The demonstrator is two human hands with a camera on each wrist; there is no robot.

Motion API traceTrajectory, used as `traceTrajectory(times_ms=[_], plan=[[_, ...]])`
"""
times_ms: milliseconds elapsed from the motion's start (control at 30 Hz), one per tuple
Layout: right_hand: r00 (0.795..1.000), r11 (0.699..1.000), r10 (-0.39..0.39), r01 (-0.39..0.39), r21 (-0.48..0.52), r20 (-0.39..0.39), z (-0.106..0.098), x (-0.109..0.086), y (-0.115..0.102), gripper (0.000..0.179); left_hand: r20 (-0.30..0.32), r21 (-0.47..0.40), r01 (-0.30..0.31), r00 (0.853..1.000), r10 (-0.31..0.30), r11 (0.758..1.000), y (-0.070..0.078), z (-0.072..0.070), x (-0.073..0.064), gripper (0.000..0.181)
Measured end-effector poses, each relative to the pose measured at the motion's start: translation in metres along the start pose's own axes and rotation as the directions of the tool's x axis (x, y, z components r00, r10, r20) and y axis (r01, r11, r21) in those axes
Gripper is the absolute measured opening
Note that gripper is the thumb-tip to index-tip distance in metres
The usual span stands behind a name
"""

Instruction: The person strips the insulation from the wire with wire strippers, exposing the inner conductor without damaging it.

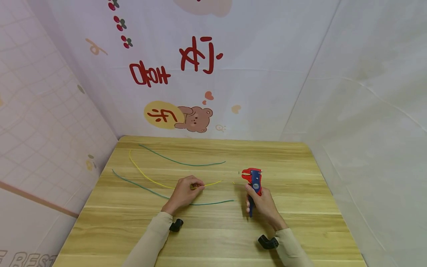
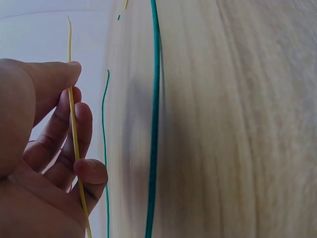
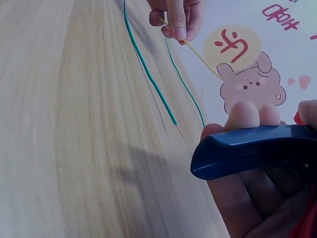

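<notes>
My left hand pinches a thin yellow wire between thumb and forefinger, a short way back from its end. In the left wrist view the yellow wire runs down across the palm, and its tip narrows to a fine strand. In my right hand are the blue handles of a wire stripper, whose red head points away, right of the yellow wire's tip. The handle fills the lower right wrist view, fingers wrapped round it. A green wire lies just in front of the left hand.
Another green wire lies farther back on the wooden table. The nearer green wire's end shows bare copper. Tiny yellow and green snippets lie left of the stripper. Printed white cloth encloses the table's back and sides.
</notes>
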State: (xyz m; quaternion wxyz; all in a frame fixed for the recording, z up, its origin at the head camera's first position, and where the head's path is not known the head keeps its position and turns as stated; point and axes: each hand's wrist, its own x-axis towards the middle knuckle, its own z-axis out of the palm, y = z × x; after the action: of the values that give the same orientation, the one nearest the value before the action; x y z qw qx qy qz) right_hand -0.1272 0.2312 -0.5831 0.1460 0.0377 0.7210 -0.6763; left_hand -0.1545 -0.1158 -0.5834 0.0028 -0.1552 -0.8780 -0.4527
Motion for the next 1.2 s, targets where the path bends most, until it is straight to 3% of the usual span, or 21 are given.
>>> traceTrajectory(times_ms=[333, 600, 1200], plan=[[0.998, 1.0, -0.015, 0.014, 0.016, 0.06, -0.003, -0.002, 0.001, 0.068, 0.009, -0.023, 0.017, 1.0, -0.017, 1.0, -0.004, 0.004, 0.001, 0.007], [0.991, 0.998, -0.07, 0.071, -0.001, 0.116, -0.003, -0.004, 0.0, 0.059, 0.02, -0.023, 0.03, 0.999, -0.03, 0.999, -0.003, 0.006, 0.001, 0.007], [0.989, 0.995, -0.091, 0.086, 0.051, 0.116, -0.006, -0.005, 0.002, 0.064, 0.02, -0.029, 0.024, 1.0, -0.023, 0.999, -0.006, 0.012, 0.002, 0.008]])
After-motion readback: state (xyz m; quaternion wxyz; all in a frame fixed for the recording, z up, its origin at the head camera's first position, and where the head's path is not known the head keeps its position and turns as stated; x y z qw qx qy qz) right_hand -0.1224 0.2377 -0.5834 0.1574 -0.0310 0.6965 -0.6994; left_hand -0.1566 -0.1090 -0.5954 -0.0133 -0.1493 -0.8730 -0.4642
